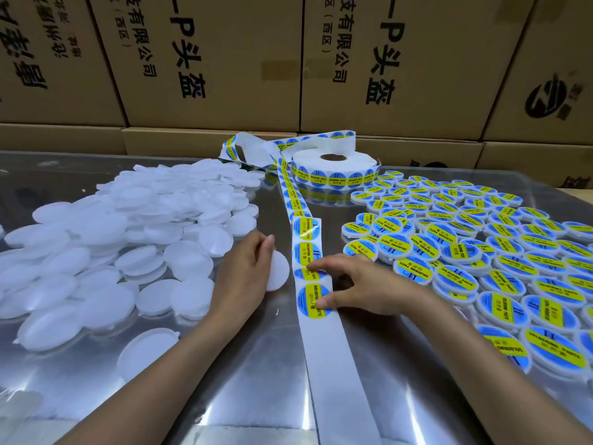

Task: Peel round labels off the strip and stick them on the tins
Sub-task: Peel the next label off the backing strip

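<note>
A white paper backing strip (321,342) carrying round blue-and-yellow labels (306,252) runs down the middle of the shiny metal bench (240,380) from a roll (333,163) at the far side. The right hand (359,284) rests on the strip, forefinger and thumb curled onto the two nearest labels. The left hand (245,268) grips one plain white round tin (278,271) just beside the strip. Unlabelled white tins (112,239) are heaped to the left, labelled tins (481,248) spread to the right, and brown cardboard boxes (208,59) stand behind.
</note>
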